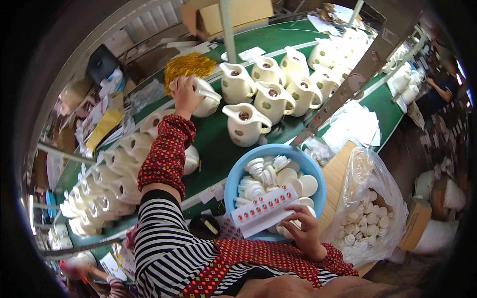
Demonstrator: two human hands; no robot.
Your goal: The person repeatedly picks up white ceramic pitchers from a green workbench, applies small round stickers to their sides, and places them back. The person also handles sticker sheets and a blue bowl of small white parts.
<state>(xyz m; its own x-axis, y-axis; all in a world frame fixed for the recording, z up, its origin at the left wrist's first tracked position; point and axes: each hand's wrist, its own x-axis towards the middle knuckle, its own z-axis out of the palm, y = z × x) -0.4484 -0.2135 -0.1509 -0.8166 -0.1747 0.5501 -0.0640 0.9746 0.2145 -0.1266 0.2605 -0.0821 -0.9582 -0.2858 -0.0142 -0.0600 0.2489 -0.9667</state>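
Note:
My left hand [186, 95] reaches far forward and is closed on a cream-white plastic jug [206, 98], which is tipped over on its side above the green bench. Close to my body, the bent fingers of my right hand [305, 229] are at the right edge of a white sticker sheet [263, 218] with a row of small red and green stickers. That sheet lies across a light blue basin [233, 174]. White plastic lids [309, 186] and threaded stoppers [255, 167] fill the basin. Part of the left fingers' grip is hidden behind the jug.
Upright jugs [244, 124] with spouts and handles stand beyond the basin. More jugs [104, 176] crowd the bench's left side. A clear plastic bag [367, 218] of small white parts sits at right by cardboard [338, 181]. A slanted metal post [343, 94] crosses the bench.

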